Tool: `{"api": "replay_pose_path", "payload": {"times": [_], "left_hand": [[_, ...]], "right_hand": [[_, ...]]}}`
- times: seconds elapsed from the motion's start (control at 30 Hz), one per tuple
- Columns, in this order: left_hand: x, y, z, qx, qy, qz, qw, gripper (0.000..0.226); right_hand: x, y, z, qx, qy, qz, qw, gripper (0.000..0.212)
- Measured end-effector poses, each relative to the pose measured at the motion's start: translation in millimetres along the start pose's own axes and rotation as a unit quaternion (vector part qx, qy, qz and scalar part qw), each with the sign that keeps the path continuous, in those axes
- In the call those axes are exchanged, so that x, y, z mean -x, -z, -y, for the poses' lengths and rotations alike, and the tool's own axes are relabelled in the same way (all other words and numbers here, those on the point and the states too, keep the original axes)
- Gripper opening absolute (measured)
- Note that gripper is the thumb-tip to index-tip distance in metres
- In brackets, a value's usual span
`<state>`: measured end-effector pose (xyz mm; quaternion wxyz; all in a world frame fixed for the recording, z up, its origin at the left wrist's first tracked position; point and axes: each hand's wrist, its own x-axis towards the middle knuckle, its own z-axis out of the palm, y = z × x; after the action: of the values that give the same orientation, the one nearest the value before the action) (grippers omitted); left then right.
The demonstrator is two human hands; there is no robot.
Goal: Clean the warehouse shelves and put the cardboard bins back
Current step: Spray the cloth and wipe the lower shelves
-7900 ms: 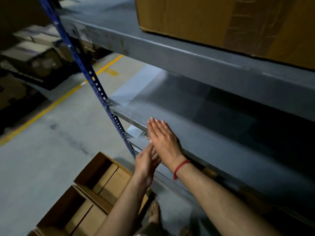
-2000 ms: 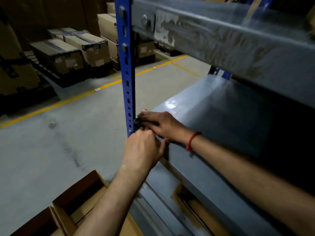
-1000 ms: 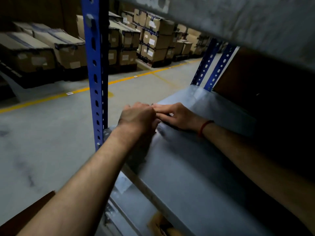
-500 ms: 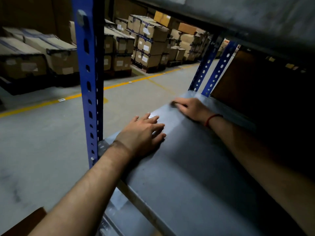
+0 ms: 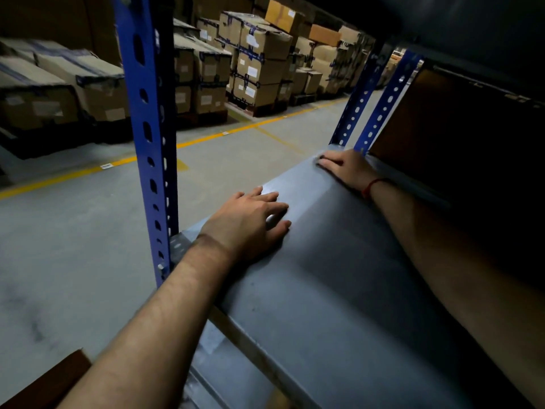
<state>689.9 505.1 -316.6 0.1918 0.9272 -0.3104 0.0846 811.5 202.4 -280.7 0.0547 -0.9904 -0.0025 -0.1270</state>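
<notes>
Palms flat, fingers straight, gripping nothing: my left hand [image 5: 250, 219] near, right hand [image 5: 343, 169] far on the shelf [image 5: 339, 305]; wiping seems under way, the cardboard bin [image 5: 44, 385] at near left not yet returned

Left hand [image 5: 250, 222] on shelf [image 5: 339, 305], beside post [image 5: 150, 143]

dim overall | aisle [image 5: 73, 231] brighter | glare on shelf [image 5: 324, 290] | right side near-black, perhaps underexposed | edges bowed

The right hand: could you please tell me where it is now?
In the head view the right hand lies on the far end of the grey shelf, right of centre, beside the blue uprights and beyond the left hand.
</notes>
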Motion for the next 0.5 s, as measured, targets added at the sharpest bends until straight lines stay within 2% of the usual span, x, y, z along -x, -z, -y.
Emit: {"api": "replay_pose_path", "payload": {"times": [0.1, 0.13, 0.2, 0.27, 0.33, 0.43, 0.5], "left_hand": [[-1, -1, 0, -0.002, 0.016, 0.009, 1.0, 0.065], [-1, -2, -1, -0.005, 0.016, 0.009, 1.0, 0.062], [-2, -3, 0, 0.0, 0.02, 0.004, 1.0, 0.056], [-3, -3, 1, 0.017, 0.018, -0.004, 1.0, 0.05], [-3, -2, 0, 0.019, 0.012, -0.011, 1.0, 0.042], [-5, 0, 0, 0.016, 0.017, -0.001, 1.0, 0.038], [-3, -2, 1, 0.009, 0.015, 0.004, 1.0, 0.044]], "right_hand": [[43, 39, -12, 0.062, -0.18, -0.013, 0.982, 0.045], [50, 51, -5, 0.109, -0.169, -0.042, 0.979, 0.047], [89, 93, 53, 0.094, -0.182, -0.005, 0.979, 0.042], [65, 82, 58, 0.072, -0.183, 0.04, 0.98, 0.042], [19, 32, 16, 0.109, -0.153, 0.016, 0.982, 0.041], [-7, -8, 42, 0.0, -0.04, 0.044, 0.998, 0.032], [8, 2, 63, -0.039, 0.005, 0.032, 0.999, 0.029]]}}
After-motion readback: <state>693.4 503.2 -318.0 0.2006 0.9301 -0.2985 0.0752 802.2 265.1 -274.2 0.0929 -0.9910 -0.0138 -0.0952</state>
